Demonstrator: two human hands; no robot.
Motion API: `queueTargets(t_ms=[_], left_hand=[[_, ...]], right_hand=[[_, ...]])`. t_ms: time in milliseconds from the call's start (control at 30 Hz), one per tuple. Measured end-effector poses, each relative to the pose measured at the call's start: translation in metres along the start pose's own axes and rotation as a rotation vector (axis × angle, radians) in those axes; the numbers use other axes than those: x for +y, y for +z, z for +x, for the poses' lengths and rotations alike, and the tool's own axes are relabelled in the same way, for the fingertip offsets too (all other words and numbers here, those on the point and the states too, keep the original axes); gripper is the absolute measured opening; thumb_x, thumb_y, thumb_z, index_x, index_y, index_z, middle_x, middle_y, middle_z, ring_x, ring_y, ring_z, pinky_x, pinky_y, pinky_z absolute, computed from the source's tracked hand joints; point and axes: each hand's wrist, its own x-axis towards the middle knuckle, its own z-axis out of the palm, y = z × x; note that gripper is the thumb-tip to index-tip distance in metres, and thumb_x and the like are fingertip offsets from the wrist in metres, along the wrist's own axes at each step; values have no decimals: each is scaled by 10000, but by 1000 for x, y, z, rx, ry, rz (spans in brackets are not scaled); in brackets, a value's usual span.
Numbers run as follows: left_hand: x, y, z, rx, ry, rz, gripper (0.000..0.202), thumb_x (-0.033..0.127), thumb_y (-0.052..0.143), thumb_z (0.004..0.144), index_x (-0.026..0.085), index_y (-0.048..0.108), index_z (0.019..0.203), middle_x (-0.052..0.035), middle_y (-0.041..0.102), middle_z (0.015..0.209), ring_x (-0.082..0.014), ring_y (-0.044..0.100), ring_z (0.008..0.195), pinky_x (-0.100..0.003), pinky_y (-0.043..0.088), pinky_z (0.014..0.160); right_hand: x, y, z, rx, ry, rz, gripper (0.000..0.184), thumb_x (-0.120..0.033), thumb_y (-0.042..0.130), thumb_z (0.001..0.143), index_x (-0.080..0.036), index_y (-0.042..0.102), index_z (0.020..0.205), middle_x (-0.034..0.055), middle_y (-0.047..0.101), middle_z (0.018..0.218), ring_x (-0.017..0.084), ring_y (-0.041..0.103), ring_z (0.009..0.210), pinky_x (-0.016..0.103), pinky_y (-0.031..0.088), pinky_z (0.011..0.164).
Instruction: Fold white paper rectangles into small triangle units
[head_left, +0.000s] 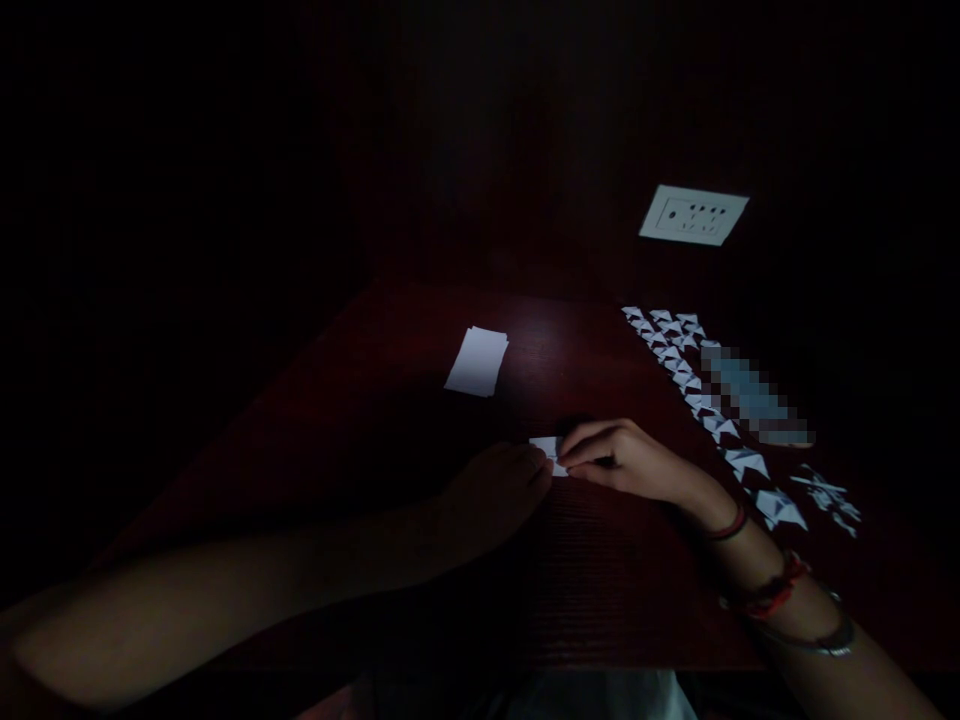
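Observation:
Between my hands, low over the dark red table (420, 345), is a small white piece of paper (545, 443). My left hand (501, 490) is in shadow, its fingers closed on the paper's left and lower part. Thumb and fingertips of my right hand (628, 460) pinch the right edge of the same paper. Parts of the paper are hidden under the fingers, so its full shape does not show. Farther back lies a stack of white paper sheets (478, 360), its edges slightly uneven.
Rows of small folded paper pieces (682, 375) run along the table's right side. Beside them lie a blurred-out bluish object (754, 395) and a small heap of paper strips (829, 497). A white wall socket (694, 215) is at the back right. The surroundings are very dark.

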Motion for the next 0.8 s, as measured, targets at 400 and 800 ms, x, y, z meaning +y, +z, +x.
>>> queueTargets(t_ms=[400, 800], left_hand=[[5, -1, 1, -25, -54, -7, 246, 233, 382, 867, 112, 452, 1068, -101, 510, 1055, -216, 482, 968, -343, 381, 759], [8, -1, -1, -24, -55, -30, 299, 279, 374, 867, 77, 439, 1078, -115, 471, 1109, -230, 433, 1017, -341, 378, 799]], right_hand=[[0, -5, -2, -56, 45, 80, 217, -128, 535, 743, -190, 634, 927, 32, 596, 961, 127, 557, 847, 251, 427, 776], [0, -10, -2, -126, 57, 138, 224, -120, 539, 743, -174, 628, 941, 38, 574, 995, 125, 546, 875, 256, 417, 796]])
